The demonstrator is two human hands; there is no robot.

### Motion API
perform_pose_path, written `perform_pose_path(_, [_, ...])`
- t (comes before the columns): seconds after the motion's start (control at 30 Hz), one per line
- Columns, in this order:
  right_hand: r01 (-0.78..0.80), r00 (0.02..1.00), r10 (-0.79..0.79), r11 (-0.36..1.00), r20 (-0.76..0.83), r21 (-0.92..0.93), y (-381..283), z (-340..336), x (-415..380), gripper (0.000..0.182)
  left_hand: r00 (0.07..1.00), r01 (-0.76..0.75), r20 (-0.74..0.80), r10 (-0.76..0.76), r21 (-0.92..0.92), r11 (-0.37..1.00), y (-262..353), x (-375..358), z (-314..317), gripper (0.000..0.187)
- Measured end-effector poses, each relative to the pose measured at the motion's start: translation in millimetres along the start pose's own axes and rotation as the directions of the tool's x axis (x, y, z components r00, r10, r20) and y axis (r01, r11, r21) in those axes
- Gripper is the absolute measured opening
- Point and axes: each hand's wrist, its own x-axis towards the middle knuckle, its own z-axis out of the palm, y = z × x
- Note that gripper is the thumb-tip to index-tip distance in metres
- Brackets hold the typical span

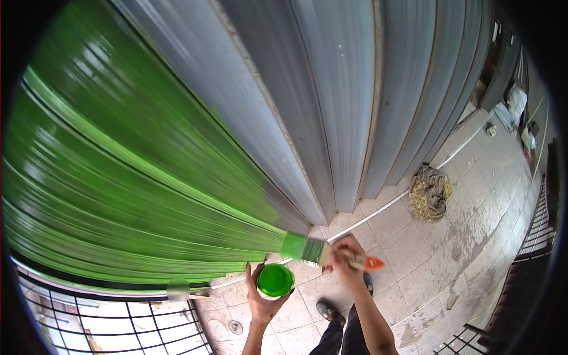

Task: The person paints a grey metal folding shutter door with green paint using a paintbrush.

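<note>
My left hand is wrapped round a small round container of green paint, its open top facing up. In my right hand is a wide paintbrush with a pale and orange handle. Green paint covers the bristles, which point left and lie close to the lower edge of a ribbed metal panel; whether they touch it I cannot tell. The panel's left part is glossy green, while its right part is bare grey.
A crumpled patterned cloth lies on the tiled floor at the right. Below are my shoes. A black metal grille stands at the lower left. White bags are at the far right.
</note>
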Motion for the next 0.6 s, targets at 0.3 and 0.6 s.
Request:
perform_pose_path(0.3, [0.150, 0.981, -0.050, 0.808, 0.188, -0.569, -36.1, 6.6, -42.4, 0.019, 0.945, -0.323, 0.027, 0.325, 0.223, 0.920, 34.5, 34.6, 13.6, 0.097])
perform_pose_path(0.6, [0.139, 0.981, -0.034, 0.809, 0.190, -0.571, -19.3, 17.1, -25.3, 0.016, 0.907, -0.421, 0.095, 0.411, 0.288, 0.860, 44.3, 33.4, 15.3, 0.083])
